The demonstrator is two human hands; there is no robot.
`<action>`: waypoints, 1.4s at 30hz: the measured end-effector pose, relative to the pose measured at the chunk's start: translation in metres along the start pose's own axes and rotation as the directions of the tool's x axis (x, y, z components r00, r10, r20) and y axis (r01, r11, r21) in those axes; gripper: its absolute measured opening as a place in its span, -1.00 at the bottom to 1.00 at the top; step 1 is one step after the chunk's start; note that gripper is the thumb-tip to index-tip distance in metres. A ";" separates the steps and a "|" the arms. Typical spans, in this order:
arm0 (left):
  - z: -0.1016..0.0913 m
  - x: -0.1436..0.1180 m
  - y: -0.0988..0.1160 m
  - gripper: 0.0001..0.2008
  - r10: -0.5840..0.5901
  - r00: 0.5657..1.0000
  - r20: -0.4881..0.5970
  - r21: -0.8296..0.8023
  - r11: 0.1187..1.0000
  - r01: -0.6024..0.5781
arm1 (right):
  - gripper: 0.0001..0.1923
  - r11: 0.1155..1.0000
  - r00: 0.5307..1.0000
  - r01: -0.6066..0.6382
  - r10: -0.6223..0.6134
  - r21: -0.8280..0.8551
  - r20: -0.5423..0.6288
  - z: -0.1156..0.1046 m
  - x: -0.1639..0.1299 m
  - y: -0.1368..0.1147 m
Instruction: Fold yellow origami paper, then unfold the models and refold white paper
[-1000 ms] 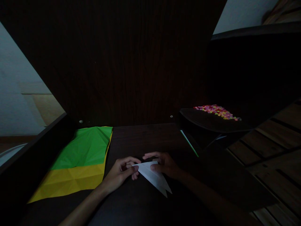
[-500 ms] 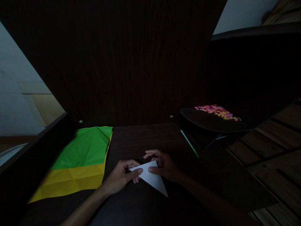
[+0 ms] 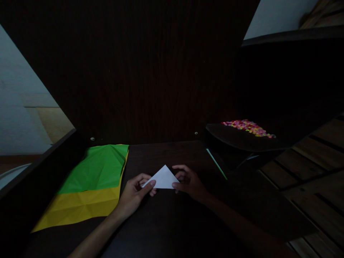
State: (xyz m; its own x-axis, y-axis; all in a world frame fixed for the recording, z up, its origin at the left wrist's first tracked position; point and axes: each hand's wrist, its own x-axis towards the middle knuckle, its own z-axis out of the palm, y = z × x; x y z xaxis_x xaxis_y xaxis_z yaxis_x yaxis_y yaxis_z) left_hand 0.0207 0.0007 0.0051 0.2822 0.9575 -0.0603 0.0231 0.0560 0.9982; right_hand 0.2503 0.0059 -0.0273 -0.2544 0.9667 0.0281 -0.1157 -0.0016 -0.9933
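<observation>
A small white paper triangle [image 3: 163, 179] is held just over the dark tabletop, its point away from me and its long edge facing me. My left hand [image 3: 138, 189] pinches the left corner, thumb on top and fingers curled beneath. At the right corner, my right hand [image 3: 188, 182] grips with its thumb in front, while its index finger stretches out behind the paper. Parts of the fingers under the paper are hidden.
Green paper [image 3: 96, 168] lies over yellow paper [image 3: 80, 206] on the left, beside a raised side board [image 3: 37, 161]. A dark upright panel [image 3: 147, 71] stands behind. To the right are a thin pale-green strip [image 3: 216, 163] and a heap of small colourful pieces [image 3: 248, 128] on a dark curved surface.
The white paper triangle has turned so its point now faces away from me instead of towards me. Both hands have shifted slightly away from me, gripping opposite corners.
</observation>
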 end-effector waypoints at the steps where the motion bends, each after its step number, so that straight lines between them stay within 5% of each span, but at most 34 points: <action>1: 0.000 0.000 0.000 -0.70 -0.006 1.000 0.006 -0.001 1.000 0.006 | -0.39 1.000 1.000 0.012 -0.012 -0.004 -0.019 0.000 0.000 0.000; 8: -0.002 0.001 -0.003 -0.68 -0.041 0.991 0.124 0.005 0.999 0.041 | -0.42 0.995 0.988 0.100 -0.098 0.006 -0.119 0.003 0.001 -0.005; 17: 0.005 -0.005 -0.007 -0.67 -0.122 0.934 0.335 -0.015 0.991 0.135 | -0.48 0.999 0.981 0.009 -0.002 0.036 -0.192 0.008 -0.002 -0.008; 24: 0.006 -0.005 -0.010 -0.69 -0.092 0.933 0.349 -0.047 0.992 0.115 | -0.58 0.989 0.991 -0.002 0.022 0.149 -0.129 0.019 -0.003 0.007; 34: 0.009 -0.007 -0.006 -0.70 -0.107 0.936 0.336 -0.036 0.991 0.127 | -0.37 0.982 1.000 0.020 -0.022 -0.187 -0.013 0.021 -0.008 0.007; 42: 0.009 -0.008 -0.007 -0.70 -0.110 0.922 0.371 -0.030 0.991 0.130 | -0.41 0.989 0.999 0.017 -0.013 -0.146 0.030 0.025 -0.010 0.004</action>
State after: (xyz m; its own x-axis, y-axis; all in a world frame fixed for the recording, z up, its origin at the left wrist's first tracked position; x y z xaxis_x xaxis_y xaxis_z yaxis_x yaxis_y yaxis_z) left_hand 0.0269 -0.0101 -0.0016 0.6139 0.7715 -0.1673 0.0311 0.1882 0.9816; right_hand 0.2285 -0.0098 -0.0286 -0.2812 0.9586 0.0444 0.0214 0.0525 -0.9984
